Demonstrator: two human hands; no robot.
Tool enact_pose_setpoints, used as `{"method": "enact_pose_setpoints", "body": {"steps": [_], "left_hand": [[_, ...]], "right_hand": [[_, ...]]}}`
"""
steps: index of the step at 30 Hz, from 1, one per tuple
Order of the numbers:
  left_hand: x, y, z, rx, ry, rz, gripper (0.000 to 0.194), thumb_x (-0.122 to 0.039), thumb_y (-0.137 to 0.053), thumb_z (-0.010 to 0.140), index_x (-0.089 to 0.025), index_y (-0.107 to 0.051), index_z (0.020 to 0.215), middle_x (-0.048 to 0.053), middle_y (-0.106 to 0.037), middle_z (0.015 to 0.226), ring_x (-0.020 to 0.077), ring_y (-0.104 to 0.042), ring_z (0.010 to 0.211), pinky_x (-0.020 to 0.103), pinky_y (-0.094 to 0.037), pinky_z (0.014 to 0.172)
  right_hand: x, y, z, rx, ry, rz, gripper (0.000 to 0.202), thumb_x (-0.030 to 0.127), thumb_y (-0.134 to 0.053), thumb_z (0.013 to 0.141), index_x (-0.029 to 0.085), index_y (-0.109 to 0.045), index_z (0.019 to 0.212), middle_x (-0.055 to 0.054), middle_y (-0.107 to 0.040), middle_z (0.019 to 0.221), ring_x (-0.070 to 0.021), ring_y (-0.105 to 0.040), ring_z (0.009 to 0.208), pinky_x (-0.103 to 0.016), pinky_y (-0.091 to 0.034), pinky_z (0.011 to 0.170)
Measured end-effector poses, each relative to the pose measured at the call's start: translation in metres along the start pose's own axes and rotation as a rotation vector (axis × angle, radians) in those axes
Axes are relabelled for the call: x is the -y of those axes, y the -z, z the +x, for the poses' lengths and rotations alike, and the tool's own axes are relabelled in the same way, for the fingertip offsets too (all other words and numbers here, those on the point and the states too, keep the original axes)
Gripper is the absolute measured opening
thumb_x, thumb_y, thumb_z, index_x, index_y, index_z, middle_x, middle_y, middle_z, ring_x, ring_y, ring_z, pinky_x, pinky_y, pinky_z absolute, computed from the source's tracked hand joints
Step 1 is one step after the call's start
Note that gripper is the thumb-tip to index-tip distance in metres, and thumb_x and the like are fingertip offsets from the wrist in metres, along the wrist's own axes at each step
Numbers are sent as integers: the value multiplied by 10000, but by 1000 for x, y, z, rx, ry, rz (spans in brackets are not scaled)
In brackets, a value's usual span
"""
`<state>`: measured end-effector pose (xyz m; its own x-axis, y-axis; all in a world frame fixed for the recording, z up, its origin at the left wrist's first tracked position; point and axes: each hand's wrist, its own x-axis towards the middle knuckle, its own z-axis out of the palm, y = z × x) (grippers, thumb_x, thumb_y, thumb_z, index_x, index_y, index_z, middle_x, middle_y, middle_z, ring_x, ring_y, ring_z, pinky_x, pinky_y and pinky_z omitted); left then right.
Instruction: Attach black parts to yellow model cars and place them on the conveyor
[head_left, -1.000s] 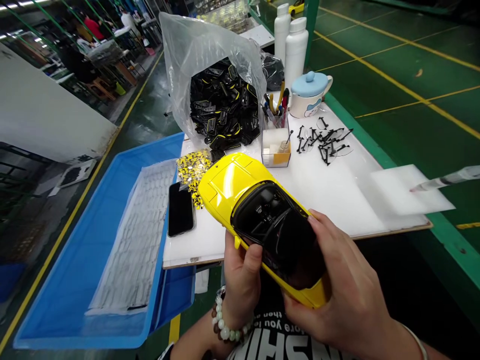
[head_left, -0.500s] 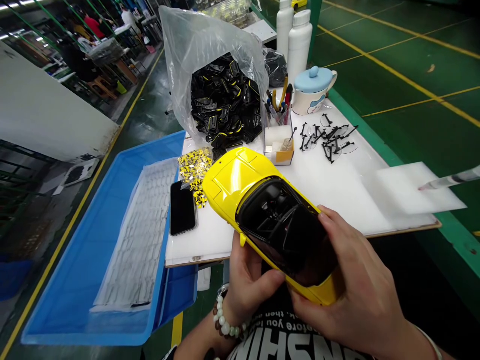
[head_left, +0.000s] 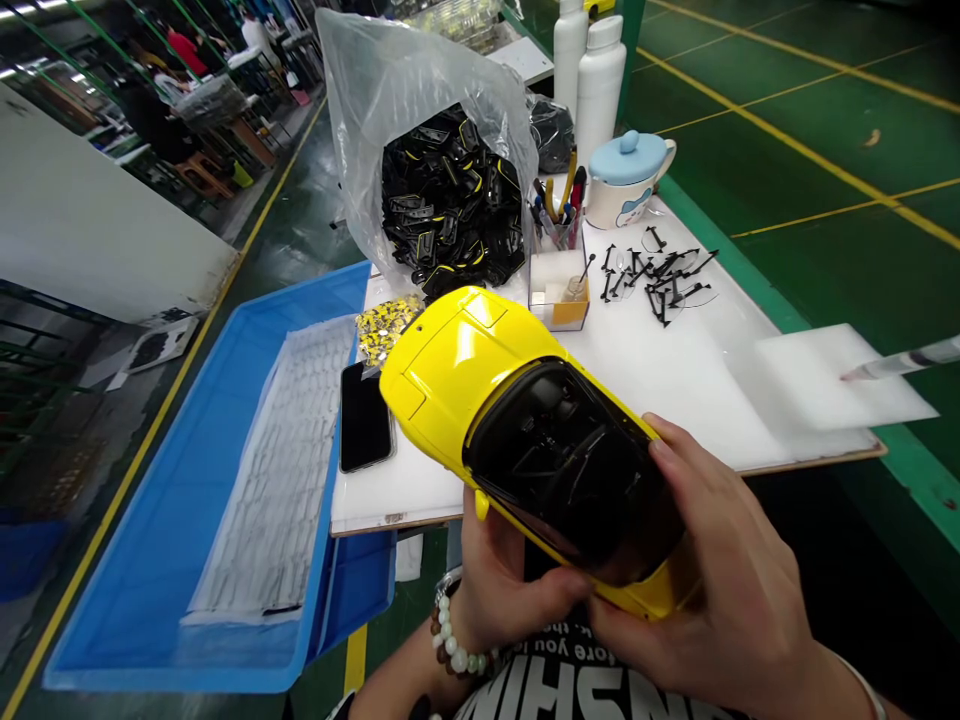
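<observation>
A yellow model car (head_left: 466, 345) with a dark roof and windscreen is held above the near edge of the white work board (head_left: 660, 400). My left hand (head_left: 502, 585) grips it from below along the side, the thumb lying against the lower body edge; some of its fingers are hidden under the car. Around the rear end closes my right hand (head_left: 720, 560), fingertips on the far side and thumb at the back corner. One yellow side mirror (head_left: 481, 504) sticks out near my left hand. The car's underside is out of sight.
A clear bag (head_left: 352, 130) of black parts stands behind the car. Small yellow-black pieces (head_left: 382, 325) and a phone (head_left: 366, 418) lie left. Right are a lidded mug (head_left: 622, 185), black parts (head_left: 664, 275) and a syringe (head_left: 911, 358) on a foam sheet. A blue tray (head_left: 172, 480) sits left.
The car has shifted slightly left and its front has tilted a little, covering more of the small yellow-black pieces. Both hands keep their hold on it.
</observation>
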<state>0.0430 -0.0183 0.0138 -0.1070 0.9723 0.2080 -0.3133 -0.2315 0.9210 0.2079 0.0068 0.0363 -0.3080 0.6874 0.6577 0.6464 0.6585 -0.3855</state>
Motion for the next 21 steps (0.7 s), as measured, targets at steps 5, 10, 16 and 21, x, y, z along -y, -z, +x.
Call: {"method": "enact_pose_setpoints", "body": {"steps": [5, 10, 16, 21], "left_hand": [[4, 1, -2, 38, -62, 9, 639, -299, -778, 741, -291, -474, 1303, 44, -638, 1226, 225, -623, 1115, 362, -510, 1000], [3, -3, 0, 87, -57, -5, 765, -265, -782, 747, -312, -390, 1403, 51, -596, 1319, 230, -576, 1203, 350, -472, 1050], [-1, -5, 7, 13, 68, -105, 591, -416, -704, 804, -273, -468, 1326, 91, -553, 1380, 296, -513, 1271, 441, -435, 1079], [3, -8, 13, -111, 66, -15, 521, -406, -752, 764, -274, -507, 1205, 65, -664, 1231, 242, -636, 1115, 349, -539, 959]], "right_hand": [[0, 1, 0, -38, 11, 23, 997, 274, -763, 555, -45, -358, 1408, -278, -490, 1352, -380, -519, 1227, -466, -474, 993], [-3, -2, -1, -48, -8, 43, 1003, 292, -763, 561, -41, -350, 1413, -275, -468, 1375, -395, -514, 1226, -505, -472, 991], [-6, 0, 5, -23, -6, -15, 976, 291, -792, 596, -24, -359, 1413, -263, -486, 1365, -379, -521, 1224, -484, -477, 997], [-6, -3, 6, -9, 14, -16, 962, 291, -780, 605, -24, -359, 1411, -272, -476, 1371, -381, -519, 1225, -493, -478, 988]]}}
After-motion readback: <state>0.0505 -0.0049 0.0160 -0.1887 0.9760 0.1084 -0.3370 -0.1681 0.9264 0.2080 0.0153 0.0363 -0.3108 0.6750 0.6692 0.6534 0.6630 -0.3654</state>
